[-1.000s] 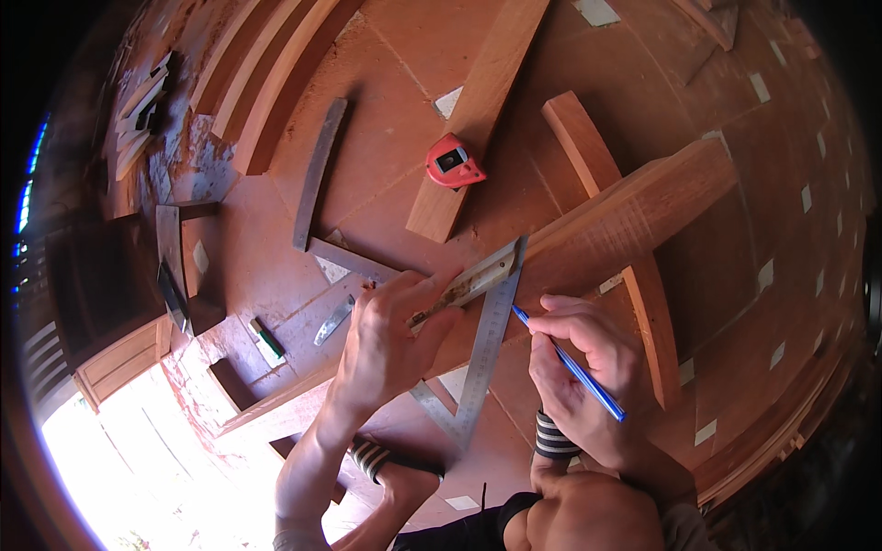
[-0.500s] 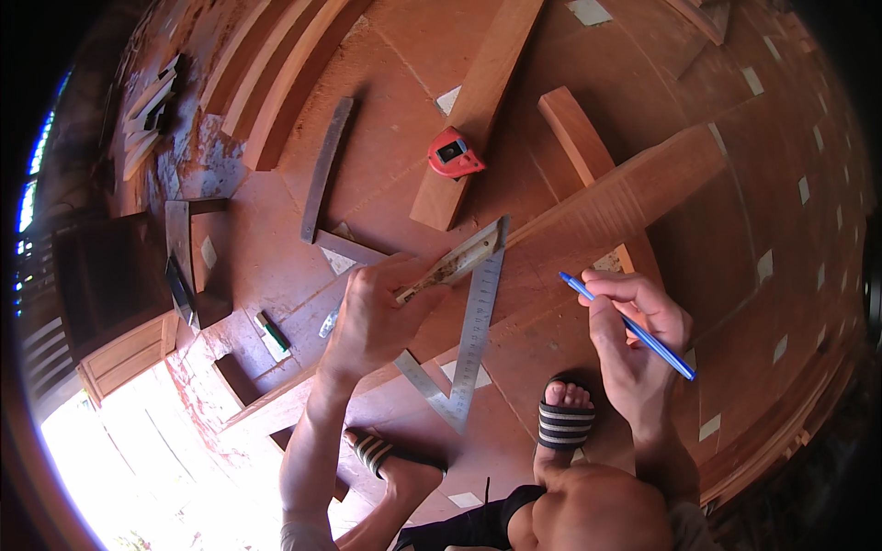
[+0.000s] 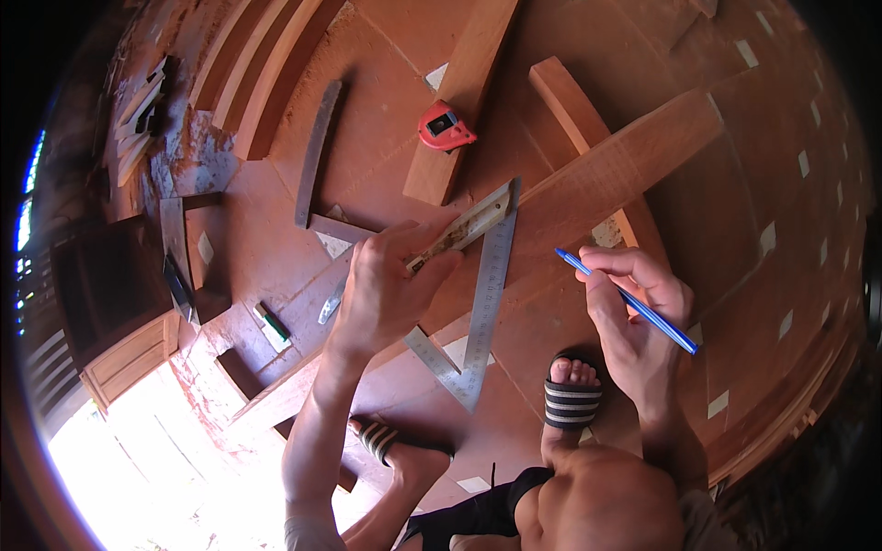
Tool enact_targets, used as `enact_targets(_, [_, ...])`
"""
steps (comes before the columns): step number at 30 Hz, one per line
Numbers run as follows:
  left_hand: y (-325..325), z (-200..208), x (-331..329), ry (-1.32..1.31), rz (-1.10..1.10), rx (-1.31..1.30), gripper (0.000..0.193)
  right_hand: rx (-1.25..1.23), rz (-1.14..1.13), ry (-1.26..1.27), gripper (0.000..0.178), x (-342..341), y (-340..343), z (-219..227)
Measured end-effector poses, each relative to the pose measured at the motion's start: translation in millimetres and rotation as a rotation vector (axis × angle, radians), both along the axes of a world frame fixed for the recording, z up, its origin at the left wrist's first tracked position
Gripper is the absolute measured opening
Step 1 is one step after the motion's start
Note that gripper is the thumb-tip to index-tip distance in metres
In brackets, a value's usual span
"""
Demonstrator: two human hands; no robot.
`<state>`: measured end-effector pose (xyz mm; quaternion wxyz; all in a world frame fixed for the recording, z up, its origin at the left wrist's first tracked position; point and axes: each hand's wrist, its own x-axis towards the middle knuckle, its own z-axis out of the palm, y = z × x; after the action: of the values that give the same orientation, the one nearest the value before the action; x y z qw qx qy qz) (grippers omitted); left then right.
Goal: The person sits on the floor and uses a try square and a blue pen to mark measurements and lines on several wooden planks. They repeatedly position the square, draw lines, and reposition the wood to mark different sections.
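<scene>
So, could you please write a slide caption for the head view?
Left hand grips a set square over a wooden beam; right hand holds a blue pen.

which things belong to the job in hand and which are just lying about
Seemingly in use:
- metal square, left hand
- blue pen, right hand
- long beam beneath the square

Seemingly lying about:
- red tape measure on a plank
- curved timbers

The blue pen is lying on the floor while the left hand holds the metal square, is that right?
Not quite: the blue pen isn't lying on the floor; the head view shows it held in the right hand. The left hand does hold the metal square, as you said.
</scene>
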<state>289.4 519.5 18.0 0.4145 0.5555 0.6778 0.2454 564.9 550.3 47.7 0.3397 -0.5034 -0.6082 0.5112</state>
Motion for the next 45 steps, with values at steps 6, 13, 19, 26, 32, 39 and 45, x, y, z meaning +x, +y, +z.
enact_targets(6, [2, 8, 3, -0.006, 0.002, -0.089, 0.044, -0.156, -0.014, -0.026, 0.017, 1, -4, 5])
enact_targets(13, [2, 6, 5, 0.015, -0.003, 0.004, 0.041, -0.035, 0.017, -0.010, 0.014, -4, -10, -7])
enact_targets(19, [1, 4, 5, 0.021, 0.002, 0.022, 0.041, -0.046, 0.020, -0.033, 0.014, -2, -11, -7])
enact_targets(26, [1, 5, 4, 0.034, -0.026, 0.029, 0.041, -0.096, 0.030, 0.008, 0.015, -7, -14, -9])
enact_targets(32, [0, 1, 5, 0.011, -0.006, 0.061, 0.040, -0.013, 0.069, -0.042, 0.015, -12, -17, -16])
enact_targets(39, [-1, 0, 7, 0.008, 0.034, 0.022, 0.039, 0.145, 0.022, -0.101, 0.022, -27, -18, -19])
enact_targets(45, [1, 5, 6, 0.046, -0.005, 0.027, 0.042, 0.283, 0.101, -0.197, 0.019, -28, -13, -17])
